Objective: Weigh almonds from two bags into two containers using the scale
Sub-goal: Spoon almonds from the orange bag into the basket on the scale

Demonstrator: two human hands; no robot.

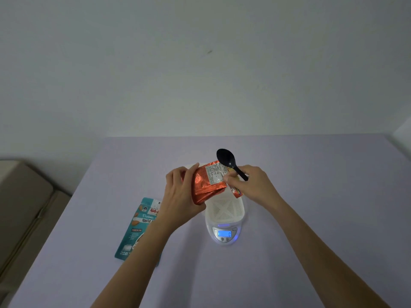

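Observation:
My left hand (181, 192) grips an orange foil almond bag (208, 183), held tilted above the scale. My right hand (251, 182) pinches the bag's top right corner and also holds a black plastic spoon (226, 158), bowl pointing up and away. Below the bag, a white perforated container (226, 208) sits on a white digital scale (224, 234) whose blue display is lit. A teal roasted almond bag (139, 230) lies flat on the table to the left, partly hidden by my left forearm. A pale rim shows behind the orange bag; I cannot tell what it is.
Everything rests on a lavender table (311, 218) that meets a plain pale wall at its far edge. A beige cushioned piece of furniture (22, 207) stands beside the table's left side.

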